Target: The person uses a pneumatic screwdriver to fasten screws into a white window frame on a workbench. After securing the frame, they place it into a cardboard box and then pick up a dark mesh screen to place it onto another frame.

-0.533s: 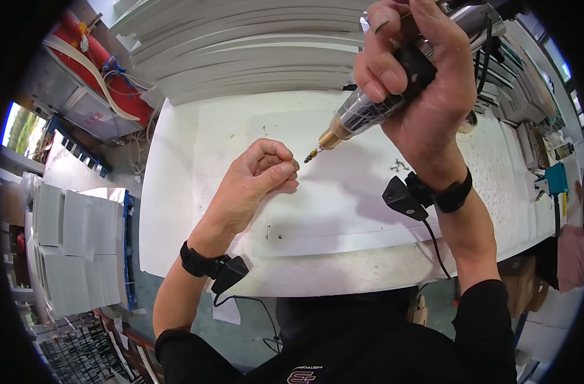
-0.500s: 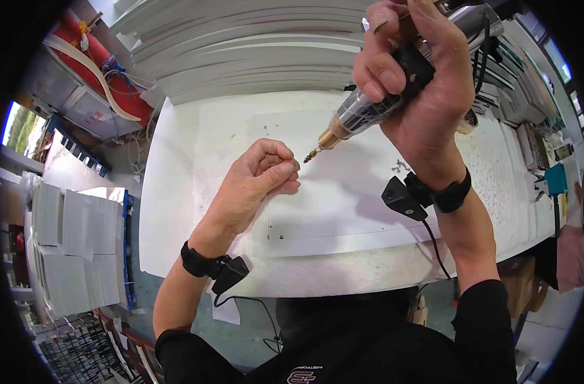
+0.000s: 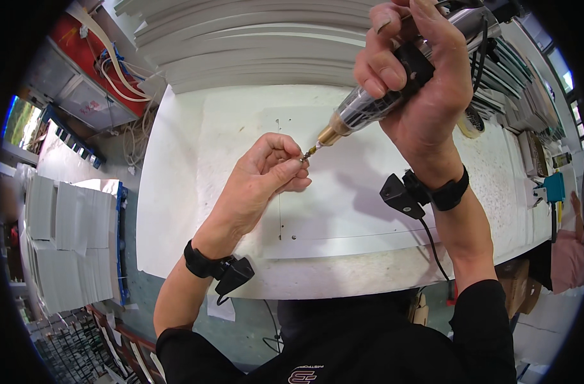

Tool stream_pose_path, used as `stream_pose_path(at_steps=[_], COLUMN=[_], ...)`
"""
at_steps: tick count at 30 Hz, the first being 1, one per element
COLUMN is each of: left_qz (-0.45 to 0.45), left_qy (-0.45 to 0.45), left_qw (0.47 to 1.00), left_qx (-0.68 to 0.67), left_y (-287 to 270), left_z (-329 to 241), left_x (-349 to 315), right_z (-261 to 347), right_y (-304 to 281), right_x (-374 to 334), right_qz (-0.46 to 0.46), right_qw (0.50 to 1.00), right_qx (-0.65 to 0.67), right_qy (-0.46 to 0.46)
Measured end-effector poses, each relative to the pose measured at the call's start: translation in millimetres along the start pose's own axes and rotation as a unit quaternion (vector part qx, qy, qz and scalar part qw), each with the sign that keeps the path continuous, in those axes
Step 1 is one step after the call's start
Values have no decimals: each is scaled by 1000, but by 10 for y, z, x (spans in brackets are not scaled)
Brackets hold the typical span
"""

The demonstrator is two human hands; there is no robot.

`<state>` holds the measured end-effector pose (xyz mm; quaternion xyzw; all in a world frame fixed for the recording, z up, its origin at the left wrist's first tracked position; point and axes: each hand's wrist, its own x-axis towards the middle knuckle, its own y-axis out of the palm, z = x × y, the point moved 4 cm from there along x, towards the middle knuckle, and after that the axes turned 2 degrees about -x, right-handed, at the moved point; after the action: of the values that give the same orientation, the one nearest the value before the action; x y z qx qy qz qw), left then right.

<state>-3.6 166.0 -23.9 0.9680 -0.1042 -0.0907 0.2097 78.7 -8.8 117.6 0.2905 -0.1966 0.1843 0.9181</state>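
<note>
My right hand (image 3: pixel 426 96) is wrapped around an electric screwdriver (image 3: pixel 359 109) with a clear and brass-coloured nose, tilted down to the left. Its bit meets a small metal screw (image 3: pixel 303 159) pinched between the thumb and fingers of my left hand (image 3: pixel 263 173). Both hands are above a thin white panel (image 3: pixel 349 198) lying on the white worktable (image 3: pixel 170 192). Small dark holes or fittings show near the panel's left corners. Each wrist wears a black strap with a small device and a cable.
A tall stack of white boards (image 3: pixel 253 45) stands along the table's far side. More boards are stacked on the floor at left (image 3: pixel 81 224). To the right are a round tub (image 3: pixel 472 121), a teal tool (image 3: pixel 553 187) and a person's pink garment (image 3: pixel 570 259).
My left hand has moved slightly right, bringing the screw against the bit where a small gap was. The loose screws near my right wrist no longer show. The view has shifted slightly.
</note>
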Motion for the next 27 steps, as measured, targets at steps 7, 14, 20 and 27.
stream_pose_path(at_steps=[7, 14, 20, 27], left_qz=[-15, -61, -90, -95], left_qy=[2, 111, 137, 83], left_qw=[1000, 973, 892, 899], left_qx=[4, 192, 422, 420], left_y=[-58, -124, -204, -260], left_z=[13, -248, -419, -355], left_x=[-4, 165, 468, 579], right_z=[26, -98, -387, -664], right_y=[147, 213, 294, 190], right_x=[-42, 205, 388, 455], right_qz=[-12, 64, 90, 102], right_qw=[1000, 996, 987, 985], right_qx=[2, -34, -111, -134], right_qy=[-3, -43, -75, -46])
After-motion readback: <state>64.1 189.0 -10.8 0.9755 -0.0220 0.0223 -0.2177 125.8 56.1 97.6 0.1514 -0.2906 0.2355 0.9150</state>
